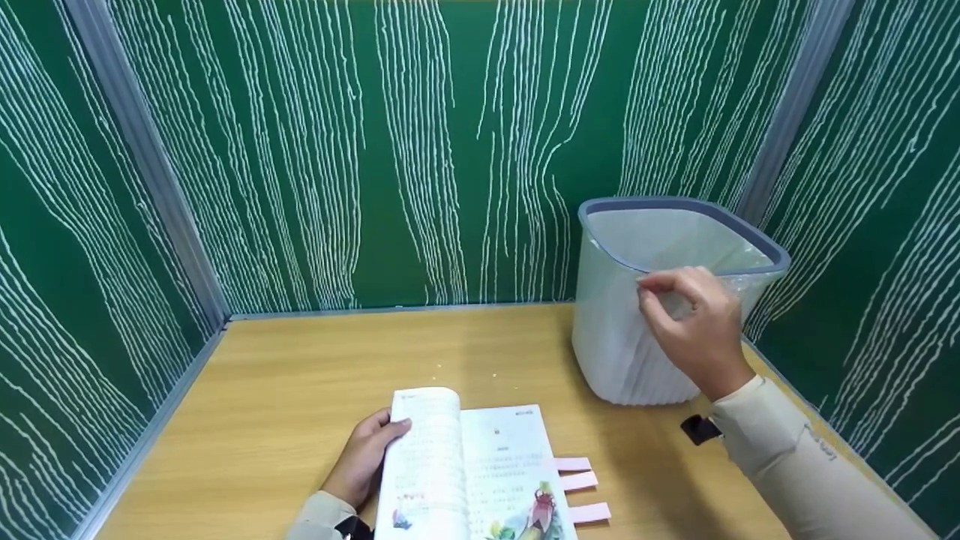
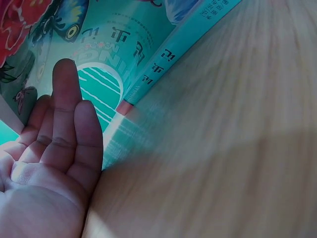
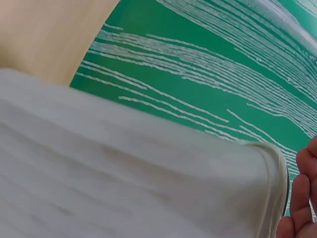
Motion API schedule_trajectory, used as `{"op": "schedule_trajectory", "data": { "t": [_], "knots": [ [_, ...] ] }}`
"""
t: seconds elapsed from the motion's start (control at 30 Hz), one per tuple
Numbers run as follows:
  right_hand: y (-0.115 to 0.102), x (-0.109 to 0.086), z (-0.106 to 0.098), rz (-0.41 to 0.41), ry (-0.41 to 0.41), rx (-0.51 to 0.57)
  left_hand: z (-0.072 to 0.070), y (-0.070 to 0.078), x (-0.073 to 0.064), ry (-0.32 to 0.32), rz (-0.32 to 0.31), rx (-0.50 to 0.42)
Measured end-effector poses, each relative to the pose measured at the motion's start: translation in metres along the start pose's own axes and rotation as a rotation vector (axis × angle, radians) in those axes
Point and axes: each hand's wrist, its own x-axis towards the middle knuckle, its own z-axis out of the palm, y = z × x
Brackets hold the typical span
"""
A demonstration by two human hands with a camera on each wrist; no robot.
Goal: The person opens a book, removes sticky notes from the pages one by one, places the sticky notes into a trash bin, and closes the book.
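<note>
An open book (image 1: pixel 504 442) with printed, illustrated pages lies low in the head view, its left pages curving up. My left hand (image 1: pixel 367 457) grips its left side, thumb on the page. In the left wrist view, the fingers (image 2: pixel 89 134) lie behind the book's teal illustrated cover (image 2: pixel 106 44). My right hand (image 1: pixel 697 322) is raised at the near rim of a whitish trash bin (image 1: pixel 630 345), thumb and index fingertips pinched together. Nothing shows between them. The right wrist view has the bin's pale wall (image 3: pixel 124 168), with fingers (image 3: pixel 299 201) beside its rim.
Pink paper tabs (image 1: pixel 589 513) stick out from the book's right edge. Tiny white crumbs (image 1: pixel 494 375) dot the wooden table (image 1: pixel 300 375) beyond the book. Green panels (image 1: pixel 465 150) with white wavy lines enclose the back and sides; the bin stands near the back right corner.
</note>
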Motion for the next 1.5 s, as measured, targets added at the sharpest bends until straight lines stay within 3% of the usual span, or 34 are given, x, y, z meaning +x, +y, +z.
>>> {"op": "schedule_trajectory", "data": {
  "t": [0.73, 0.87, 1.1, 1.5],
  "knots": [
    [-0.020, -0.090, 0.028, -0.092, -0.154, 0.169, 0.000, 0.001, -0.001, -0.002, -0.005, -0.003],
    [-0.023, -0.103, 0.032, -0.044, -0.192, 0.184, 0.000, 0.002, -0.001, 0.001, -0.008, 0.001],
    [-0.030, -0.124, 0.045, -0.034, -0.203, 0.235, 0.001, 0.002, -0.002, 0.005, 0.004, 0.001],
    [-0.032, -0.151, 0.053, 0.176, -0.387, 0.241, 0.000, 0.002, -0.001, 0.003, -0.001, 0.008]
  ]
}}
